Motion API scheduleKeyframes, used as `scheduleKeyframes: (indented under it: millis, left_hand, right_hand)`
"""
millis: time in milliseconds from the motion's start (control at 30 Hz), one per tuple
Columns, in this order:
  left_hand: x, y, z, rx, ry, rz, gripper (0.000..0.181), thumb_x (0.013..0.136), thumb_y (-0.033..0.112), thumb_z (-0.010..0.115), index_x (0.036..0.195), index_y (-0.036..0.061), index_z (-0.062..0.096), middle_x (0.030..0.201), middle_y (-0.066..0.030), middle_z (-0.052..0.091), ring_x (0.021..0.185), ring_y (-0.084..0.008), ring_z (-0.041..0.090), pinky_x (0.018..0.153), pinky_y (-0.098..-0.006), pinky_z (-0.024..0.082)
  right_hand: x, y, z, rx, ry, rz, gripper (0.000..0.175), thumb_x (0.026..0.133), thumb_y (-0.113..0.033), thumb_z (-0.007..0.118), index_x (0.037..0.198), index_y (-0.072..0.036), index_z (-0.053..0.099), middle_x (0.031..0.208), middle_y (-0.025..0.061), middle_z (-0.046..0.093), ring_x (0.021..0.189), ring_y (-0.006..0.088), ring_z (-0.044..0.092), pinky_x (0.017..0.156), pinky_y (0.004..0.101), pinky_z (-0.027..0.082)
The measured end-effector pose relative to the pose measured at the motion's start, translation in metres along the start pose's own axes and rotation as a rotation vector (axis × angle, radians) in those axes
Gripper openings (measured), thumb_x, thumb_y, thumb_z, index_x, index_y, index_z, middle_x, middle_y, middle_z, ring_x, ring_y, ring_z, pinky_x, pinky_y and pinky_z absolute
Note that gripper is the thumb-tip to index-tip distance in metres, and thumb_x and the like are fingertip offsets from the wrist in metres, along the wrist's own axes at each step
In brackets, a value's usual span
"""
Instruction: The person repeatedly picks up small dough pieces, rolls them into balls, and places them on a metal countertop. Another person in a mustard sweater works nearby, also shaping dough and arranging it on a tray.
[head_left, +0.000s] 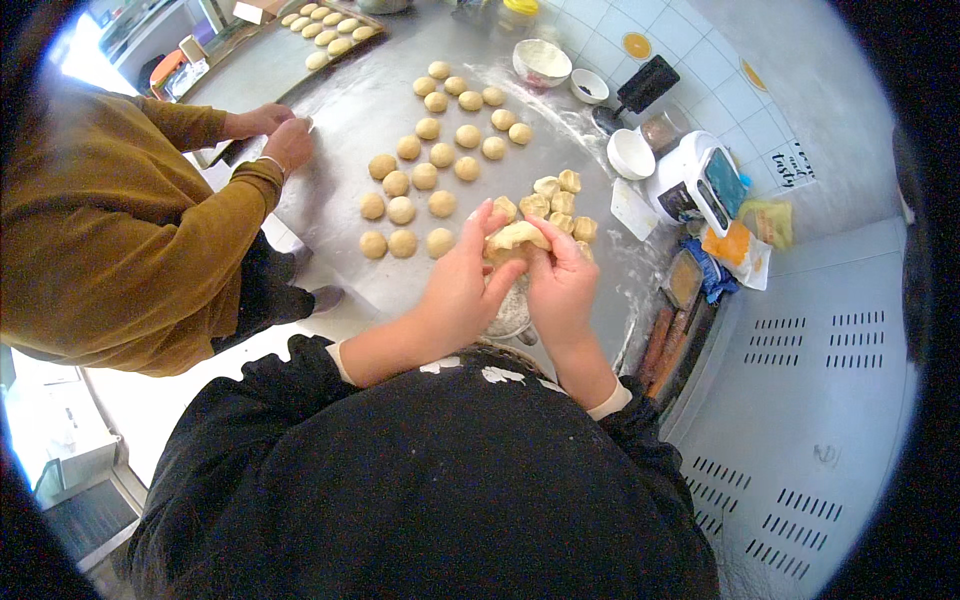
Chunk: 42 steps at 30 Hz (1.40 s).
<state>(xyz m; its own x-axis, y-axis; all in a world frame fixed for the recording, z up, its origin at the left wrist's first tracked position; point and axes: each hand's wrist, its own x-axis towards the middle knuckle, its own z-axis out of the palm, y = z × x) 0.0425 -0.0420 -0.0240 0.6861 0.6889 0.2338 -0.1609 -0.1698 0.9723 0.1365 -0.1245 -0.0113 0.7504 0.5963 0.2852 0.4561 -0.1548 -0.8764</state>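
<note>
My left hand (471, 274) and my right hand (559, 281) hold one piece of pale dough (519, 235) between their fingers, above the steel worktop. Beneath them, partly hidden by my hands, is a metal bowl of white, crumbly filling (511, 315). Just beyond my fingers lies a cluster of rough-cut dough pieces (562, 202), some of it covered by my hands. Several smooth round dough balls (424, 176) are spread in loose rows ahead and to the left.
At left a co-worker in a brown top (142, 225) works with both hands at the worktop. A tray of dough pieces (322, 34) stands far left. Along the tiled wall are a flour bowl (541, 63), a white bowl (631, 154), a kitchen scale (720, 184) and rolling pins (657, 341).
</note>
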Motion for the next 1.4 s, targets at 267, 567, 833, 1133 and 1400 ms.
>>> scheduleKeyframes:
  millis: [267,567,833,1133,1400]
  left_hand:
    - [0.006,0.002,-0.009,0.469,-0.143,-0.015,0.033,0.085,0.003,0.052,0.118,0.0009,0.052,0.098,-0.0243,0.062,0.091,-0.0401,0.06,0.076,-0.0434,0.049]
    - [0.009,0.001,-0.008,0.495,-0.145,0.054,0.034,0.084,0.003,0.052,0.118,0.0,0.052,0.102,-0.0255,0.061,0.095,-0.04,0.059,0.078,-0.0428,0.048]
    - [0.014,0.004,-0.015,0.573,-0.148,0.009,0.029,0.084,0.004,0.052,0.112,-0.0005,0.055,0.094,-0.0261,0.062,0.087,-0.043,0.06,0.075,-0.0449,0.049]
    - [0.013,-0.038,-0.026,-0.178,0.066,-0.317,0.035,0.094,0.003,0.042,0.129,0.0007,0.043,0.123,-0.0103,0.056,0.105,-0.02,0.058,0.093,-0.0307,0.046]
    - [0.003,-0.067,-0.042,-0.548,0.11,-0.679,0.03,0.096,0.018,0.048,0.125,0.0088,0.047,0.114,-0.008,0.058,0.101,-0.0205,0.06,0.086,-0.0363,0.052]
  right_hand:
    - [0.009,-0.006,-0.009,-0.32,-0.09,-0.422,0.033,0.077,0.007,0.057,0.108,0.0,0.064,0.1,0.0161,0.067,0.091,0.0254,0.065,0.081,0.0324,0.05]
    - [0.006,-0.011,0.001,-0.268,-0.027,-0.425,0.032,0.075,0.007,0.055,0.104,0.0,0.066,0.093,0.0175,0.067,0.085,0.031,0.066,0.078,0.0343,0.051]
    - [0.011,-0.006,0.004,-0.265,0.004,-0.51,0.029,0.078,0.003,0.057,0.105,-0.001,0.065,0.093,0.0177,0.066,0.085,0.03,0.065,0.075,0.0351,0.051]
    - [0.005,0.03,0.008,0.202,-0.399,0.151,0.047,0.078,-0.002,0.064,0.123,0.0,0.05,0.114,0.0121,0.058,0.091,0.0187,0.06,0.08,0.0295,0.049]
    - [-0.028,0.106,0.017,-0.714,-0.793,0.011,0.051,0.069,-0.021,0.074,0.114,-0.006,0.056,0.1,0.0183,0.057,0.091,0.0389,0.06,0.083,0.0441,0.049]
